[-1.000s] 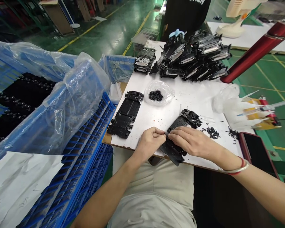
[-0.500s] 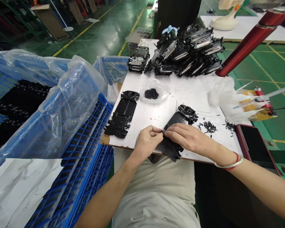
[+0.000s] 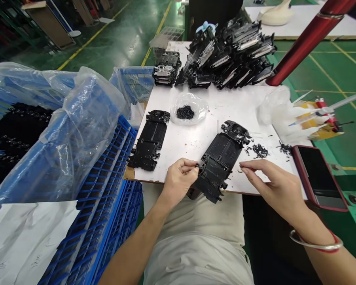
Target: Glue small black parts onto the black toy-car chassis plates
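A black plastic toy-car chassis (image 3: 219,158) lies slantwise on the white board (image 3: 195,138) near its front edge. My left hand (image 3: 179,180) is closed, pinching the chassis's near-left corner. My right hand (image 3: 273,184) hovers to the right of the chassis, apart from it, fingers loosely stretched toward a scatter of small black screws (image 3: 259,150); nothing shows in it. A second black chassis (image 3: 150,139) lies at the board's left side. A clear bag of black screws (image 3: 186,111) sits behind the two.
A heap of finished black chassis parts (image 3: 228,59) fills the board's far end. Blue crates lined with plastic (image 3: 77,130) stand at my left, holding black parts. A phone (image 3: 317,174) lies right of the board; a red pole (image 3: 308,39) slants above. Glue tubes (image 3: 320,114) lie at right.
My right hand has left the chassis and drawn back to the right, toward the loose screws. My left hand keeps its pinch. The camera has tipped slightly.
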A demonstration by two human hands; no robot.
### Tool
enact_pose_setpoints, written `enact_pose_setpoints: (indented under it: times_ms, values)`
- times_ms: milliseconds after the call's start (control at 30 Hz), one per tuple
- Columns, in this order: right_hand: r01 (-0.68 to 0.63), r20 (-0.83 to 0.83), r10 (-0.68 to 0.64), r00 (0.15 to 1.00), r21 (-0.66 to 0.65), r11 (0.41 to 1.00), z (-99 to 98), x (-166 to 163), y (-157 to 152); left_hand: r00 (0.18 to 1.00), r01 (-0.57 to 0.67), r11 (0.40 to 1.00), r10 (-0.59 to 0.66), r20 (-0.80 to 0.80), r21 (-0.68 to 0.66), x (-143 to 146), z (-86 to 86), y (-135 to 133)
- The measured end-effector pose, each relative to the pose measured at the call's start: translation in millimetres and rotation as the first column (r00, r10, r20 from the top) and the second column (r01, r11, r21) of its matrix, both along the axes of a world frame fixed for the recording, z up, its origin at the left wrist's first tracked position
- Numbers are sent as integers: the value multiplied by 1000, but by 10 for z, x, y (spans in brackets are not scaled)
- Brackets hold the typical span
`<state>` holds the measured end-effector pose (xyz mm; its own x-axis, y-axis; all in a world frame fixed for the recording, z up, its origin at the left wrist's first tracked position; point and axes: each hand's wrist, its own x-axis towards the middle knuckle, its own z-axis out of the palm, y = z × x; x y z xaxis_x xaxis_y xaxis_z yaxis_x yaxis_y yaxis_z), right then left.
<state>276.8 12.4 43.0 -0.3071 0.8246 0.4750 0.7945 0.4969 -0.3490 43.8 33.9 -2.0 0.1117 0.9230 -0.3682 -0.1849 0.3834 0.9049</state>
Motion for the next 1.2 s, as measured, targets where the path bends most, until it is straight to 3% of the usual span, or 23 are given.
enact_pose_setpoints:
  times_ms: [267,733,833,933,1067,1200]
  values:
    - [233,-154,-262,953,-184,955,-168,124,-201,998,-32,997,36,-56,77,48,39,-94]
    - [206,-311,-352,883,-418,885,-219,-21,-468,998,-70,992,69,13,105,78,-42,-225]
    - [166,-364,-389,846,-513,842,-238,-61,-531,996,-87,992,84,40,90,93,-44,-237]
    - [35,-480,-394,784,-599,800,-290,-133,-605,992,-104,992,98,86,71,115,-32,-240]
    - [-167,-691,-376,617,-582,795,-404,-262,-703,979,-136,991,134,152,-3,163,17,-233]
    - [-248,-769,-390,506,-563,789,-457,-397,-745,965,-163,985,170,200,-52,213,81,-233]
